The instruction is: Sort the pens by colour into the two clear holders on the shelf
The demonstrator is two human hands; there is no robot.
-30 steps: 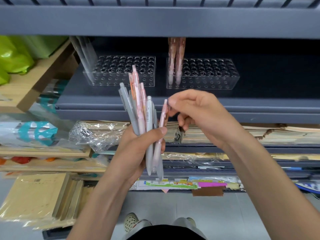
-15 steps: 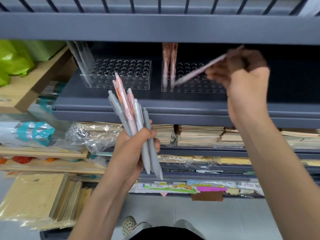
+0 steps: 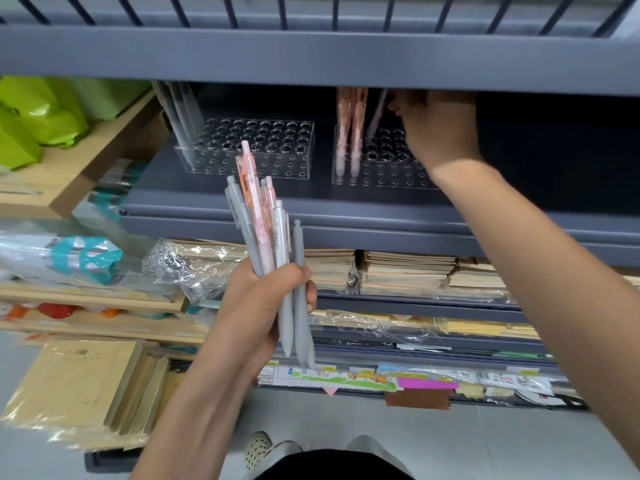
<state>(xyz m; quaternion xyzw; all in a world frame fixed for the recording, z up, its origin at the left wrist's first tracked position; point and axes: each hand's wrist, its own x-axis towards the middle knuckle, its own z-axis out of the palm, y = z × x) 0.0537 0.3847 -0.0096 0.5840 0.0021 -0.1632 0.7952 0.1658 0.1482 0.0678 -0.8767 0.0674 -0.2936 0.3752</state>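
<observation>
My left hand (image 3: 258, 306) grips a bundle of grey and pink pens (image 3: 273, 237), tips down, in front of the shelf. Two clear holders with rows of holes stand on the dark shelf (image 3: 221, 202). The left holder (image 3: 263, 150) has a few grey pens (image 3: 180, 112) leaning at its left end. The right holder (image 3: 381, 168) has two pink pens (image 3: 349, 126) upright at its left end. My right hand (image 3: 436, 129) is over the right holder, holding a pink pen (image 3: 375, 116) tilted with its tip at a hole beside the two standing ones.
The upper shelf's grey edge (image 3: 311, 57) hangs low just above my right hand. Stacks of notebooks (image 3: 408, 271) fill the shelf below. Green bags (image 3: 38, 112) and a wooden rack (image 3: 86, 161) lie to the left, wrapped paper pads (image 3: 76, 389) at lower left.
My right hand pulled one pink pen from the bundle, carried it up to the shelf and lowered it over the right holder. The left hand kept hold of the other pens.
</observation>
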